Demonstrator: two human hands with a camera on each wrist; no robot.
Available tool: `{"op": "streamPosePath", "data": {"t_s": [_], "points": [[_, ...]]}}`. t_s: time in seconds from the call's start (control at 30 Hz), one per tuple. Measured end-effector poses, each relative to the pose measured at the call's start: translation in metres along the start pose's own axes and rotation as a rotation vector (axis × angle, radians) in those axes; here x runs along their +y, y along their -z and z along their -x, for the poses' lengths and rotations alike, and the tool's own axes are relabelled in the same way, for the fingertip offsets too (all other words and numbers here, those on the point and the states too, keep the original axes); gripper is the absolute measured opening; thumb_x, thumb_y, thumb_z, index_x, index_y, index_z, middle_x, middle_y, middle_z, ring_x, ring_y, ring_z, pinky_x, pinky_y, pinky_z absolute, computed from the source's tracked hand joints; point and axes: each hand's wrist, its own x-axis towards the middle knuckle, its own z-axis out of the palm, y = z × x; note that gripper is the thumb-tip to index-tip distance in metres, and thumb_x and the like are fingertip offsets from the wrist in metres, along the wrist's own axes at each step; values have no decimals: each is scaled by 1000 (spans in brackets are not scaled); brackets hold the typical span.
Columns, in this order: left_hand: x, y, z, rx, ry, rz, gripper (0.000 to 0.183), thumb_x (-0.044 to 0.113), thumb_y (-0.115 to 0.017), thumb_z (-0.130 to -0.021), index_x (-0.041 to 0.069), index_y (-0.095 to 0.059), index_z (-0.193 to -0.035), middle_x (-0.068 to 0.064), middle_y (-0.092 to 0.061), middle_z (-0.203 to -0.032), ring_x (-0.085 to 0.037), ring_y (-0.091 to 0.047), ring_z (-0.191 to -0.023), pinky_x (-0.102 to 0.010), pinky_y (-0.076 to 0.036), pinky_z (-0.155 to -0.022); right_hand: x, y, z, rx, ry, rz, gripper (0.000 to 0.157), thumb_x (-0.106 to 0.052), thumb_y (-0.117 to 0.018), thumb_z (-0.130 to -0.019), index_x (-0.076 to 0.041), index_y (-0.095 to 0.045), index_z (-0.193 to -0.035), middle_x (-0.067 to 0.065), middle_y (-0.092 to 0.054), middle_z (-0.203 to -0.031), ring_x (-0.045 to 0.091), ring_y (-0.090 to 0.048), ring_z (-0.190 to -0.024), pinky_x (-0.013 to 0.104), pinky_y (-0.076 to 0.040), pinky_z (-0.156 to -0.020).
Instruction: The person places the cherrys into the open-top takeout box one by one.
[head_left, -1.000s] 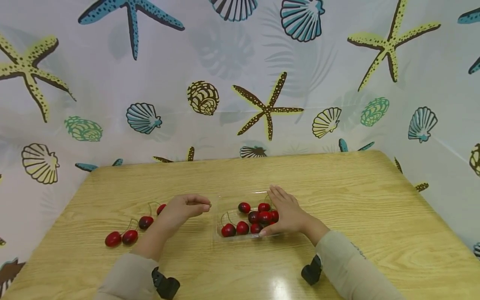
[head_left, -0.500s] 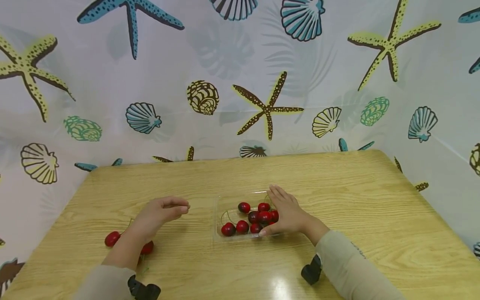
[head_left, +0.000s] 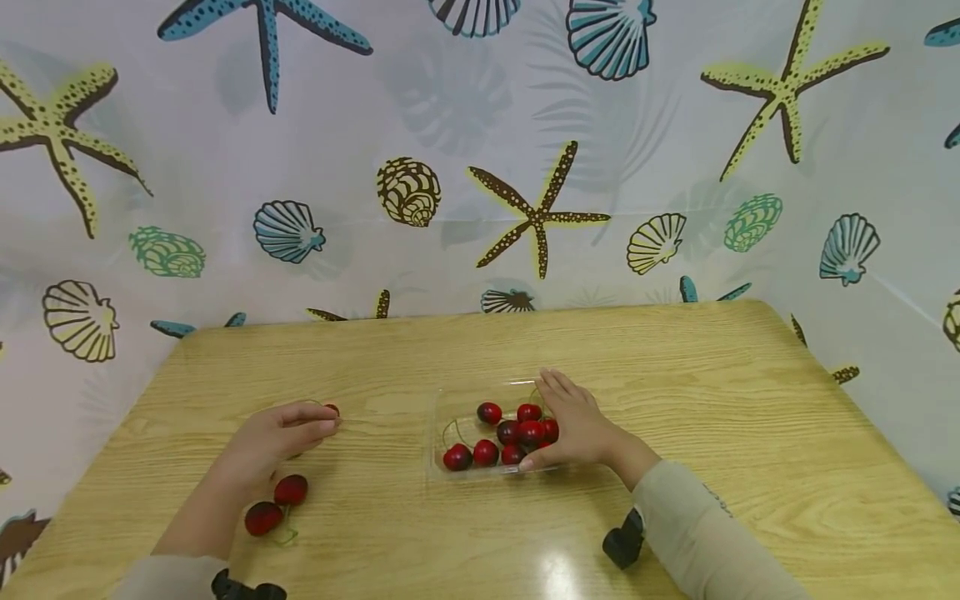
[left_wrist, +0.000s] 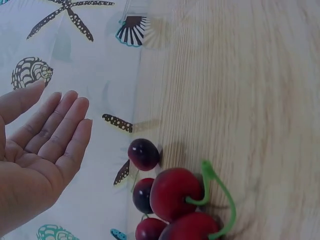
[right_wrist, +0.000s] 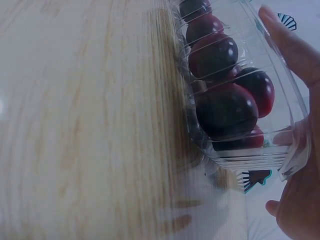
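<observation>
My right hand (head_left: 581,425) grips the right end of a clear plastic box (head_left: 432,437), fingers along its far side and thumb at the near side. Several dark red cherries (head_left: 486,452) lie in the box, some with stems. My left hand (head_left: 281,437) hovers over the left of the table, its fingers relaxed. The left wrist view shows its palm facing up, holding nothing. Beside it lie loose cherries: a pair (head_left: 291,489) joined by a green stem near my wrist, and another cherry (head_left: 332,408) just past my fingertips. My left hand and forearm hide others.
The wooden table (head_left: 675,367) runs back to a white curtain (head_left: 337,167) printed with shells and starfish. A black wrist camera (head_left: 622,542) sits on the right wrist, and another camera (head_left: 247,587) on the left.
My left hand has moved left, away from the box and over the loose cherries. A stemmed pair near my left wrist has come into view. My right hand and the box stay put.
</observation>
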Motion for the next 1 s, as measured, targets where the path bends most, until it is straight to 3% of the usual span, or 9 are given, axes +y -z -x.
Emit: {"op": "streamPosePath", "data": {"t_s": [0.03,0.2,0.27,0.4,0.63,0.73,0.8,0.9,1.0], "points": [[-1,2,1,4,9,-10,52,40,-58,-88,4,-53,-125,-16,-47,-134,-39,-43,-122,-42,-45,-87,0,0,0,0,2,0,117,-57,-74,-64,4,-13,-144,18,-4,-152,32,1,-140,58,-4,-107],[-8,10,5,15,14,-70,54,39,-55,-90,2,-50,-128,-24,-35,-141,-40,-48,-116,-51,-42,-87,-1,0,0,0,2,3,116,-54,-74,-65,4,-13,-144,18,-5,-152,33,1,-140,58,-5,-107],[-10,14,7,20,2,-79,54,39,-55,-90,1,-50,-128,-23,-35,-140,-40,-44,-120,-59,-29,-98,-1,0,1,2,1,1,115,-53,-75,-66,4,-13,-144,19,-5,-152,33,1,-140,58,-5,-107],[-14,22,8,41,1,-81,51,38,-56,-90,3,-53,-127,-16,-49,-131,-36,-44,-119,-56,-32,-97,-1,0,1,4,2,-3,115,-52,-75,-66,5,-13,-144,19,-5,-152,34,0,-140,59,-5,-106],[-20,45,9,71,-3,-135,53,39,-55,-90,0,-52,-127,13,-59,-111,9,-52,-91,-36,-45,-91,-1,0,0,-1,0,1,115,-52,-75,-66,4,-12,-144,18,-5,-152,33,1,-140,59,-5,-106],[-24,54,8,80,-6,-134,53,38,-55,-91,-1,-52,-126,19,-58,-105,14,-52,-87,-26,-47,-85,-1,0,0,-2,1,0,116,-53,-75,-66,4,-12,-144,18,-5,-152,33,1,-140,59,-5,-107],[-27,60,8,78,0,-120,53,38,-54,-91,0,-52,-127,22,-57,-104,13,-53,-87,-31,-45,-90,-1,0,0,-4,0,1,116,-54,-74,-66,4,-12,-145,18,-4,-152,33,1,-140,58,-4,-107],[-31,66,5,79,23,-101,56,41,-54,-90,1,-49,-129,14,-58,-109,-13,-58,-104,-47,-37,-98,-1,1,0,-7,-2,4,117,-55,-74,-65,3,-12,-145,18,-4,-152,32,3,-140,57,-4,-107],[-36,70,2,89,57,-121,65,44,-53,-89,-3,-43,-133,1,-56,-120,-32,-50,-117,-55,-31,-99,-1,0,1,-6,2,1,118,-57,-74,-64,4,-12,-145,18,-4,-152,32,2,-140,58,-4,-107]]}}
